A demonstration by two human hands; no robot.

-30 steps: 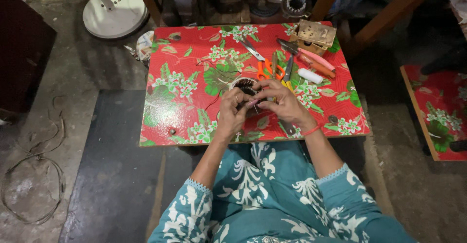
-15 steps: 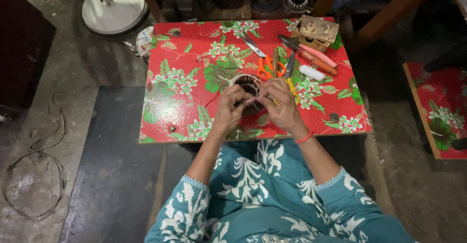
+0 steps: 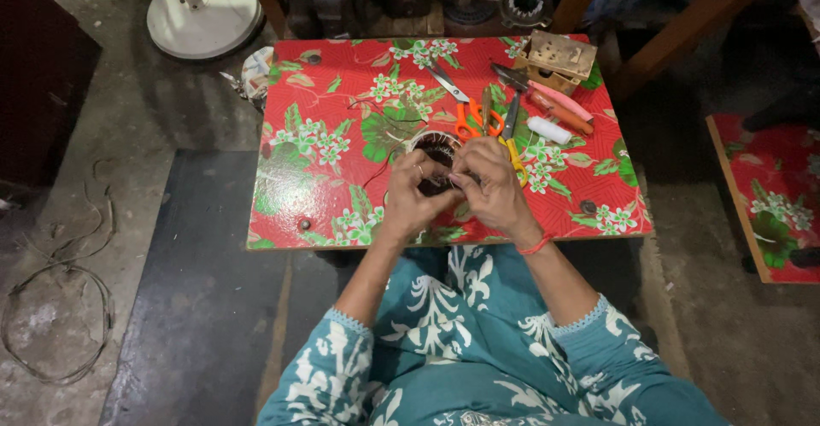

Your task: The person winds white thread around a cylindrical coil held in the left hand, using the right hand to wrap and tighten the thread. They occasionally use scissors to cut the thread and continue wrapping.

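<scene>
- the round dark coil (image 3: pixel 436 148) with a pale rim lies on the red flowered table (image 3: pixel 325 119), near the middle, just left of the orange scissors (image 3: pixel 465 114).
- left hand (image 3: pixel 410 200) and right hand (image 3: pixel 491 183) are together over it; fingers pinch something small, i cannot tell what.
- it looks stiff and rather heavy, its thin wires fragile; better to hold it by the rim.

Counts: two hands (image 3: pixel 410 195) (image 3: pixel 491 183) on one round coil (image 3: pixel 436 148); one orange-handled scissors (image 3: pixel 465 106); one yellow-handled tool (image 3: pixel 512 140); one white spool (image 3: pixel 548 130); one small wooden box (image 3: pixel 559 59); one flowered counter (image 3: pixel 325 136).
</scene>
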